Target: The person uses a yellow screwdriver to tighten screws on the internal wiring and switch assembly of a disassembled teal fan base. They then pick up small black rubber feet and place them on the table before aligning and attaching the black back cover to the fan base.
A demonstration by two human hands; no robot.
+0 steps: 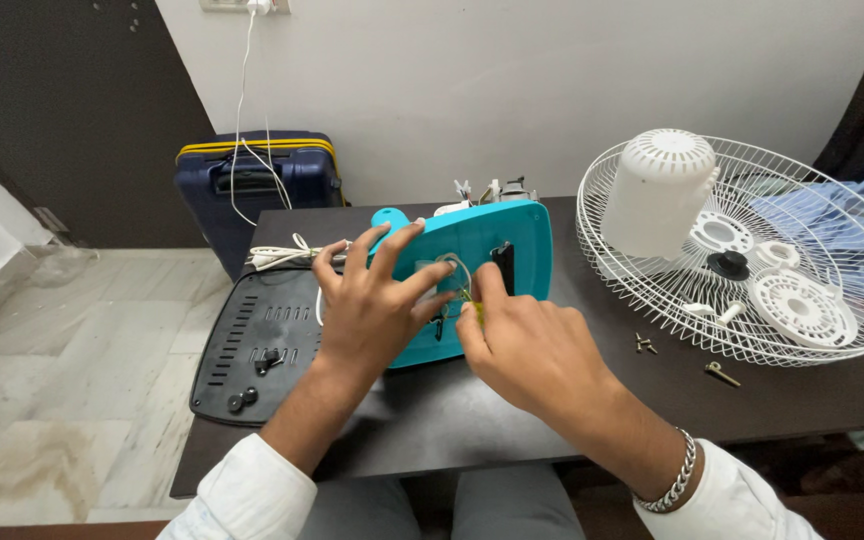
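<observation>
Seen from a head camera looking down, two bare hands in white sleeves work at a dark table [512, 420]. Nearest the viewer, the right hand [537, 350], with a silver chain bracelet [674, 478] at the wrist, is curled nearly closed, thumb and forefinger pinched on something small and yellowish at the underside of a turquoise fan base [477, 265]; what exactly it pinches is too small to tell. The left hand [372, 300] lies flat and spread wide on the same base, fingers fanned toward the far left, pressing it down rather than gripping.

The base sits just ahead of both hands, tilted up toward the viewer, its long side running left to right. A loop of pale wire [457, 272] and a dark slot show in its middle, directly between the two hands; the right fingertips are the closer to them.

To the left lies a black vented bottom plate [252, 345], with a white coiled cord [282, 255] beyond it. To the right, loose screws [644, 345] lie near a white wire fan guard [832, 300] holding a white motor cover [660, 190]. Farthest back, a navy suitcase [257, 185] stands against the wall.
</observation>
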